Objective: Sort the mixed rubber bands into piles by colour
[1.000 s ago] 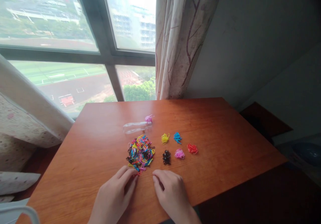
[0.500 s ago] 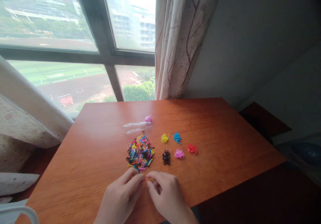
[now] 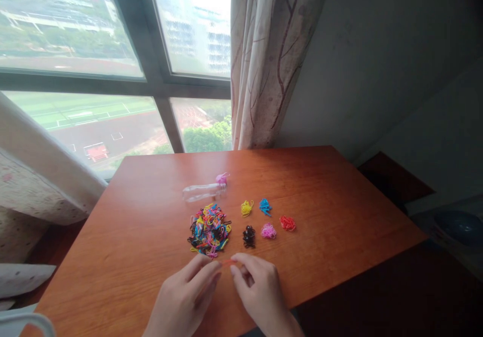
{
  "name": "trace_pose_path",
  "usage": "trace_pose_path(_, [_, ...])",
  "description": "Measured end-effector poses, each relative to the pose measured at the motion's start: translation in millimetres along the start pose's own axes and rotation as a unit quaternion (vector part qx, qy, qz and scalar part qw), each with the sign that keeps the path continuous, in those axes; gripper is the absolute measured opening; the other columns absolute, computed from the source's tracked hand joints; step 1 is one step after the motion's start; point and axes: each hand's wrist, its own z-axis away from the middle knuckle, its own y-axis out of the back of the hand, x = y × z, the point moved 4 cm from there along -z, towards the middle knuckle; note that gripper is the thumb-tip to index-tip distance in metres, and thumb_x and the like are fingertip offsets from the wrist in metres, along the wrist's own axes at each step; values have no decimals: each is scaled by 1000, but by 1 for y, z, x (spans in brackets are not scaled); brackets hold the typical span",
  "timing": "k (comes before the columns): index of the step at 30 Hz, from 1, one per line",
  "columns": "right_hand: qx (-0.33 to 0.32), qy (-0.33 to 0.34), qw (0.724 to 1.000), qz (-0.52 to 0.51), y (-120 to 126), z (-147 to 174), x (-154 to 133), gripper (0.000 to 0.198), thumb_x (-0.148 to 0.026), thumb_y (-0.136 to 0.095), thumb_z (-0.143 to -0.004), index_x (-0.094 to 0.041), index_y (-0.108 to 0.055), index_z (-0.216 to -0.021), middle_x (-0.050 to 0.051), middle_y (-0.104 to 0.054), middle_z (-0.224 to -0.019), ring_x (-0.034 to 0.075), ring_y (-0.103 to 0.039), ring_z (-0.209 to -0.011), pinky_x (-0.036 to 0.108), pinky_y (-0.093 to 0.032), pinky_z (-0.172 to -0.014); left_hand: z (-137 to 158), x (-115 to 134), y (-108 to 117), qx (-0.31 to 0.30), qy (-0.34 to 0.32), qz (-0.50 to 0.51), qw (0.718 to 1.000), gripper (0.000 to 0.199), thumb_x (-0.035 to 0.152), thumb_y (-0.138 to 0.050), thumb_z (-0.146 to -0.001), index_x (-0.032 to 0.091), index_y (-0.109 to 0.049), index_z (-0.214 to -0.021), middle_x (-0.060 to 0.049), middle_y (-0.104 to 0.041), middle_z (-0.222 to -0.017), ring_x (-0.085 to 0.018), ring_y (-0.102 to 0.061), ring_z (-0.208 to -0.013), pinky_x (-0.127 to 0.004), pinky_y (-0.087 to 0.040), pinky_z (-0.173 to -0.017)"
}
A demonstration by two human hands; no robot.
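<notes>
Between my two hands an orange rubber band [image 3: 227,263] is stretched, just in front of a mixed heap. My left hand [image 3: 188,286] pinches one end of it, and my right hand [image 3: 256,284] pinches the other. The heap of many-coloured rubber bands [image 3: 209,230] lies beyond my left fingertips. To its right are small single-colour piles: yellow bands [image 3: 247,208], blue bands [image 3: 265,207], black bands [image 3: 249,237], pink bands [image 3: 268,231] and red bands [image 3: 288,223].
A clear plastic bottle-like container [image 3: 202,192] with a pink top [image 3: 222,178] lies behind the heap on the wooden table [image 3: 124,236]. A window and curtains [image 3: 260,65] border the far edge. A white curved rail [image 3: 30,318] shows at lower left.
My hands have drawn slightly apart, the right one moving right, and the orange rubber band is now visibly stretched between them. The view has shifted a little.
</notes>
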Motion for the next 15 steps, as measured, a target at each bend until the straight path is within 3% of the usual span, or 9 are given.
trace_pose_path(4, [76,-35,995,47,36,-3,34,27,-35,-49,-97,-20,-71,-100,2,-67,-69,14,-62,-57,21,-45,-56,4,-12,2,8,12,-16,1000,22,20,-48,-96,25,-64,-109,-3,-71,-100,-12,-72,-79,-17,-54,-69])
trace_pose_path(9, [176,-87,968,158,86,-8,84,44,-52,-48,-96,-16,-74,-96,5,-68,-66,17,-63,-56,24,-43,-56,6,-25,8,8,29,-20,999,22,19,-46,-95,25,-64,-107,-2,-71,-95,-12,-72,-77,-16,-53,-66])
trace_pose_path(15, [175,-109,945,255,97,-15,101,52,-55,-39,-97,-17,-74,-98,6,-70,-68,19,-65,-59,26,-38,-55,4,-26,8,20,35,-31,999,22,21,-47,-94,25,-65,-105,-1,-71,-93,-11,-71,-71,-16,-53,-62])
